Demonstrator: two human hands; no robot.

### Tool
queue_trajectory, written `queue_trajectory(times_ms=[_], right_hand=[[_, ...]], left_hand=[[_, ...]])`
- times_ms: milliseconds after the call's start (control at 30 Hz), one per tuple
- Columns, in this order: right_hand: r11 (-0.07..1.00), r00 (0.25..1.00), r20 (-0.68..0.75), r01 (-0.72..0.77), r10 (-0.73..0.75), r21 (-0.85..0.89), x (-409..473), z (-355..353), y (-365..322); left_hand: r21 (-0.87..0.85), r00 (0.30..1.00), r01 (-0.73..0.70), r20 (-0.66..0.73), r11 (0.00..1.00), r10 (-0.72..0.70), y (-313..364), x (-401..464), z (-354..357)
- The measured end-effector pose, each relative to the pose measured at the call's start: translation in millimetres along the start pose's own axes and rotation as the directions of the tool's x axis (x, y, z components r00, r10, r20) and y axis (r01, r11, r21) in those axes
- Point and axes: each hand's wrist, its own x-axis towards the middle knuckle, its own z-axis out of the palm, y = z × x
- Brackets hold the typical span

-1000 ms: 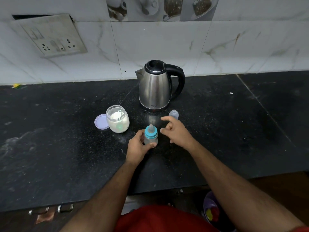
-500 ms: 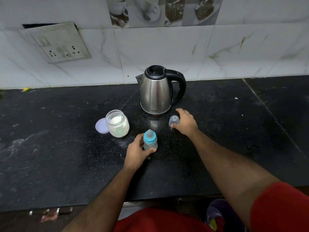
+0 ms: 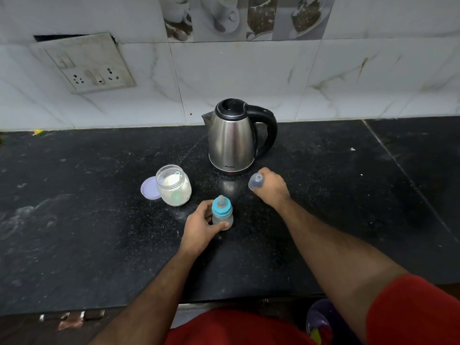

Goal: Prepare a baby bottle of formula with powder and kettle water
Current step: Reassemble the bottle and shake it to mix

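Observation:
A small baby bottle (image 3: 222, 213) with a blue collar and teat stands upright on the black counter (image 3: 99, 220). My left hand (image 3: 202, 226) grips its body from the left. The bottle's clear cap (image 3: 255, 181) is pinched in my right hand (image 3: 271, 189), just in front of the steel kettle (image 3: 232, 138). An open glass jar of white powder (image 3: 174, 186) with a scoop inside stands left of the kettle. Its lilac lid (image 3: 148, 188) lies flat beside it.
The kettle's black handle (image 3: 270, 128) points right. A switch and socket plate (image 3: 84, 63) hangs on the tiled wall at the back left. Powder dust speckles the counter around the bottle. A purple bin (image 3: 321, 322) sits below the counter's front edge.
My right hand reached away from the bottle to the cap near the kettle and took hold of it. My left hand kept hold of the bottle.

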Motion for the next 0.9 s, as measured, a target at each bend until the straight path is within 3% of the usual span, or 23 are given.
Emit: queue_trajectory(times_ms=[200, 400, 500, 633, 900], right_hand=[[0.961, 0.997, -0.048, 0.073, -0.062, 0.268, -37, -1, -17], [0.847, 0.988, -0.089, 0.152, -0.125, 0.510, -94, -6, -37], [0.785, 0.965, -0.157, 0.262, -0.210, 0.561, -120, -11, -51], [0.780, 0.924, -0.197, 0.382, -0.327, 0.496, -136, -10, -65], [0.875, 0.892, -0.054, 0.450, -0.448, 0.178, -143, 5, -67]], left_hand=[[-0.017, 1.000, -0.004, -0.013, 1.000, 0.004, -2, -6, -5], [-0.014, 1.000, -0.015, 0.008, 1.000, 0.015, -9, -19, -14], [-0.015, 1.000, -0.020, 0.020, 1.000, 0.020, -11, -23, -16], [-0.043, 0.999, -0.032, 0.026, 0.999, 0.033, -13, -24, -17], [-0.063, 0.997, -0.052, 0.045, 0.997, 0.055, -15, -23, -20]])
